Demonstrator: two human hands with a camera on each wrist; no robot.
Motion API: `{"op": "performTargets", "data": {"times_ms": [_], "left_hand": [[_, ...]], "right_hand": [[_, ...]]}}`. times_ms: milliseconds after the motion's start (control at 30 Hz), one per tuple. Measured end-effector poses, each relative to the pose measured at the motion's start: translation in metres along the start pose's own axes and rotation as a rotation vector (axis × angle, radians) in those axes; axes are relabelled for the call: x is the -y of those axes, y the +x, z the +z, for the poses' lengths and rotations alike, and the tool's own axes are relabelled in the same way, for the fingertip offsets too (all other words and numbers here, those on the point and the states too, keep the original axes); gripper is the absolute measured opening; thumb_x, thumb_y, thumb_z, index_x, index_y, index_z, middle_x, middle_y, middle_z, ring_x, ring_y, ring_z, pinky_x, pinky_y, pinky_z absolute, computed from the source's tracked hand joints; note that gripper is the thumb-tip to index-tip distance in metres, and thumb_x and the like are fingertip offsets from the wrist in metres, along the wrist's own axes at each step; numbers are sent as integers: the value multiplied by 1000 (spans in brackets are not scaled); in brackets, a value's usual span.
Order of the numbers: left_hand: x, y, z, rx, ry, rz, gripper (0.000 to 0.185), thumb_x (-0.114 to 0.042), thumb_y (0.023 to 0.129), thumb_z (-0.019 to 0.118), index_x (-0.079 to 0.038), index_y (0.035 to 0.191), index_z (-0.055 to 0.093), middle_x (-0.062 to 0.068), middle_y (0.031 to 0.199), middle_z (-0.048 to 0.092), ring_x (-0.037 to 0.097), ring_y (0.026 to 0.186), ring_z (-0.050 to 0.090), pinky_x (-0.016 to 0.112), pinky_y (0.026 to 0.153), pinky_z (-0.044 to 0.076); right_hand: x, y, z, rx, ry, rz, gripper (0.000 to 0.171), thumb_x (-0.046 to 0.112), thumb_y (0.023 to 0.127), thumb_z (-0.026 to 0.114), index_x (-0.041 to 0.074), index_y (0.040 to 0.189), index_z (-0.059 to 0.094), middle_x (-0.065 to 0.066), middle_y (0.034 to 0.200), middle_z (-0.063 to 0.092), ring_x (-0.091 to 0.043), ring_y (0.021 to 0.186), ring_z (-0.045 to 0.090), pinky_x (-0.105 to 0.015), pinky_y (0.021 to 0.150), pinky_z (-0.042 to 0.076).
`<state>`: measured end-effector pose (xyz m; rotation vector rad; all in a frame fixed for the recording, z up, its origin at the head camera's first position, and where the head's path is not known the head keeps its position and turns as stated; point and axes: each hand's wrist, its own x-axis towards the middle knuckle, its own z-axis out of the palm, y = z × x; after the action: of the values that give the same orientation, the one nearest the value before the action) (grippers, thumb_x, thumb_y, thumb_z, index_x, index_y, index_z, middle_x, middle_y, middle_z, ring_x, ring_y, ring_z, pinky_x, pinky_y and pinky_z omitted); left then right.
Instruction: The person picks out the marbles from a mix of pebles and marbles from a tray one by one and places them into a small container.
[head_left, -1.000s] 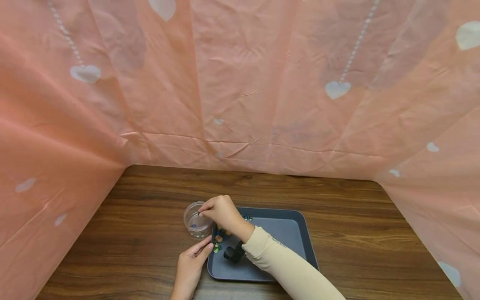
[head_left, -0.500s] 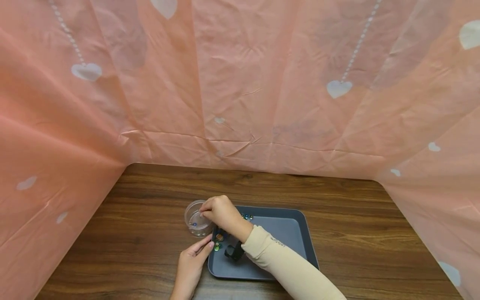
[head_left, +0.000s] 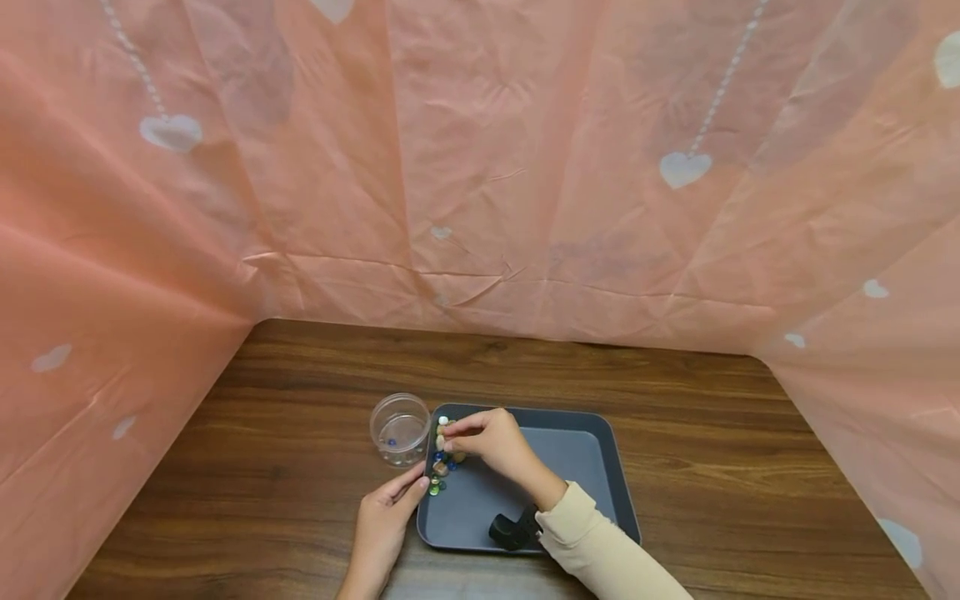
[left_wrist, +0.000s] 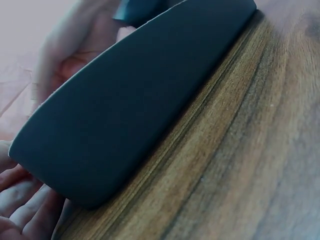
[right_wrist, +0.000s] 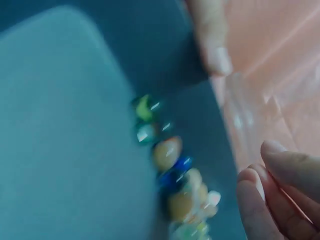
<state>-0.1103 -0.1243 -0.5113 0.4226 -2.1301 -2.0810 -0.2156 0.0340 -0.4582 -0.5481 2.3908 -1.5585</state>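
Note:
My left hand (head_left: 381, 527) grips the left rim of a dark grey tray (head_left: 551, 475), its thumb on the edge and its fingers outside. Along the tray's left side lie several glass marbles (right_wrist: 145, 110) in green and blue, mixed with smooth pebbles (right_wrist: 167, 152). My right hand (head_left: 498, 442) hovers over this row, thumb and fingertips drawn near each other. In the right wrist view nothing shows between those fingertips. A clear round tub (head_left: 400, 429) stands just left of the tray, with a blue marble (head_left: 392, 442) and some clear pieces inside.
Wood-grain tabletop (head_left: 712, 433) surrounds the tray and tub. A pink curtain (head_left: 480, 167) with white hearts encloses the back and both sides. A black wrist device (head_left: 513, 530) on my right arm hangs over the tray's near part.
My right hand has moved right from above the clear tub to the marbles and pebbles in the tray. The dark thing it pinched is gone from its fingers. My left hand stays put.

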Motion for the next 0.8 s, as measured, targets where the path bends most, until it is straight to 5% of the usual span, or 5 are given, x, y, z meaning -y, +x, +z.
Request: {"op": "performTargets", "data": {"times_ms": [800], "left_hand": [[-2,-1,1,17,-47,-17,35,-16,93,70,4,122,67,18,126,68,-8,101,63,9,86,50]], "right_hand": [[-22,-8,-13,145,-97,8,14,10,80,82,5,93,81,-8,91,79,-9,88,70,-17,70,54]]}}
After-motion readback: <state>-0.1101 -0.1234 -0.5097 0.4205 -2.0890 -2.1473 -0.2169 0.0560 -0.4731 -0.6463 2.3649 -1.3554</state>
